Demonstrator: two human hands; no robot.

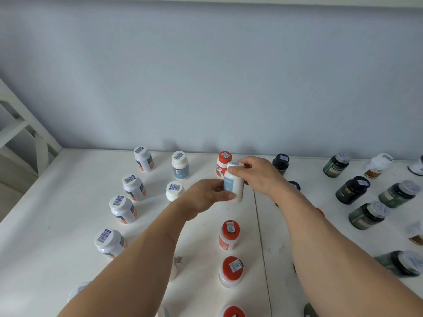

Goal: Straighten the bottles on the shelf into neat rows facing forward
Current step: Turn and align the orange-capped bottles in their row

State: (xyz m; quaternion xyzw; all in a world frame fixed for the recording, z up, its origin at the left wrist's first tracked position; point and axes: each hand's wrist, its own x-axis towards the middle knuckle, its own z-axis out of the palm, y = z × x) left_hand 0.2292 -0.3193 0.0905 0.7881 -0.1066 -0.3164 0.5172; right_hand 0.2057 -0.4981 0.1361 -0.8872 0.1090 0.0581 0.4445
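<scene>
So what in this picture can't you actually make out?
All in the head view:
- Label text on the held white bottle: too small, partly covered by the left hand and right hand.
- Dark bottle behind the right wrist: mostly hidden.
- Red-capped bottle at the bottom: cut off by the edge.
- Code stickers on caps, like the red cap: unreadable.
- Far-right bottle: cut off by the edge.

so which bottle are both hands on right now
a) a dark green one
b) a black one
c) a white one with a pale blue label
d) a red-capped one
c: the left hand grips the lower body and the right hand grips the cap end of the white bottle with a pale blue label, held in front of the rear red-capped bottle.
</scene>
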